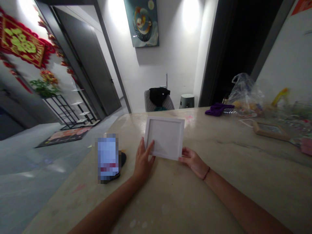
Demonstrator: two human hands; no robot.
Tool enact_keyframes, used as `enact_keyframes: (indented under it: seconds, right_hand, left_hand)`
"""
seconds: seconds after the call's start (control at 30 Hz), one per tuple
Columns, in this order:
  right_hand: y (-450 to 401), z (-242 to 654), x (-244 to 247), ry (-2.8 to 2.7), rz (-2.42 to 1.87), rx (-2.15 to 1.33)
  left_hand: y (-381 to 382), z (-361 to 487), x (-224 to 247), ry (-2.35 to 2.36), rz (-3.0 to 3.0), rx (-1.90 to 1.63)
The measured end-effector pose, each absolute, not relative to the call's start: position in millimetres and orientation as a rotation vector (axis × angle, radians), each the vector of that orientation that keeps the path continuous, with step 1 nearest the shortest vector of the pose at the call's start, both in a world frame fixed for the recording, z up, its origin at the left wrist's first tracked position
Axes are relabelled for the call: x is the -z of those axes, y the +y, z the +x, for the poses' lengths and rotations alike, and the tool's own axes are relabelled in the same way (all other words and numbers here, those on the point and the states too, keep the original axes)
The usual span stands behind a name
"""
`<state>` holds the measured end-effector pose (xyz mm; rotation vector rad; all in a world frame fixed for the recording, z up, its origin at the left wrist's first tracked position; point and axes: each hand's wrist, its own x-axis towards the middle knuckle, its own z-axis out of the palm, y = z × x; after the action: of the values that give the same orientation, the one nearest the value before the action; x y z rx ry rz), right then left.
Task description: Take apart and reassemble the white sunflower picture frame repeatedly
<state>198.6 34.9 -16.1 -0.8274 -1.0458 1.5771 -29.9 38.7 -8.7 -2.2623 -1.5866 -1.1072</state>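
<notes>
A white picture frame (165, 138) with a plain white inner panel is held tilted up over the table, its broad face toward me. My left hand (143, 161) grips its lower left corner, thumb on the front and fingers along the left edge. At the lower right corner, my right hand (193, 161) pinches the frame between thumb and curled fingers. A thin dark red cord circles the right wrist. To the left of my left hand, a phone-like device (107, 157) with a blurred-out screen stands propped on a black holder (123, 158).
On the table (165, 208), a purple cloth (218, 109), a clear plastic bag (245, 92) and a wooden frame (270, 130) lie at the right. Behind the far edge stand a grey chair (147, 99) with a black garment and a stool (187, 100).
</notes>
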Motion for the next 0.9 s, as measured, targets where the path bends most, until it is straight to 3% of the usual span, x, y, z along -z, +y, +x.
enact_keyframes:
  seconds: [0.5, 0.9]
  right_hand:
    - [20.6, 197.5, -3.7, -1.163, -0.56, -1.82]
    - [22.3, 200.5, 0.8, -1.076, -0.54, -1.941]
  left_hand:
    - [38.8, -43.4, -5.6, -1.071, -2.168, 0.758]
    - [39.2, -44.9, 0.4, -1.239, -2.328, 0.86]
